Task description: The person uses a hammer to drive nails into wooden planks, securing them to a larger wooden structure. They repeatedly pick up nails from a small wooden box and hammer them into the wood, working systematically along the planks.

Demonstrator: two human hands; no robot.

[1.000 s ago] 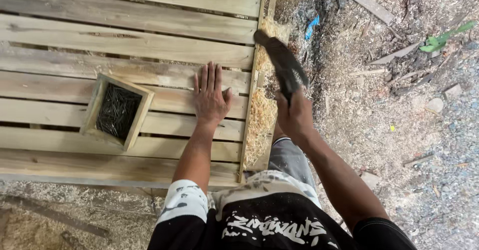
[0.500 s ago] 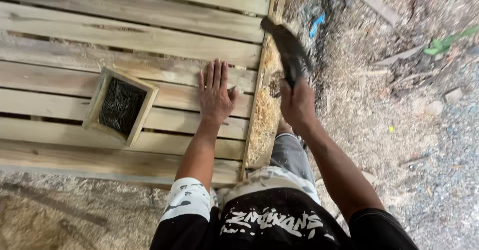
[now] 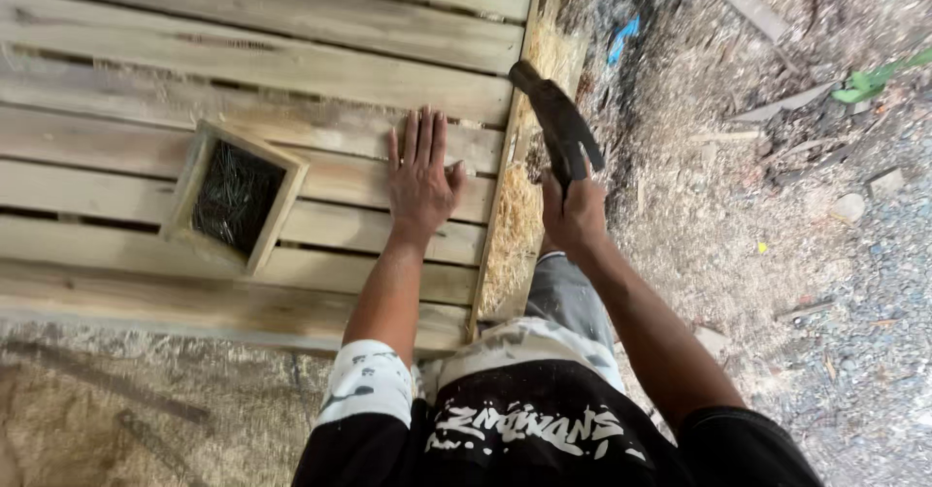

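My left hand (image 3: 420, 182) lies flat, fingers spread, on the slats of a wooden pallet (image 3: 291, 69). My right hand (image 3: 575, 213) grips the handle of a dark hammer (image 3: 558, 124), whose head points up and to the left, over the pallet's right edge. A small square wooden box of dark nails (image 3: 233, 198) sits on the slats to the left of my left hand.
Sawdust (image 3: 510, 244) lies heaped along the pallet's right edge. To the right is bare ground with wood scraps (image 3: 748, 3), a blue scrap (image 3: 623, 36), a green scrap (image 3: 874, 81) and gravel. My knee in grey trousers (image 3: 568, 293) is below the hammer hand.
The hammer and my right hand have swung a little from side to side by the pallet's right edge. My left hand stays flat on the slats.
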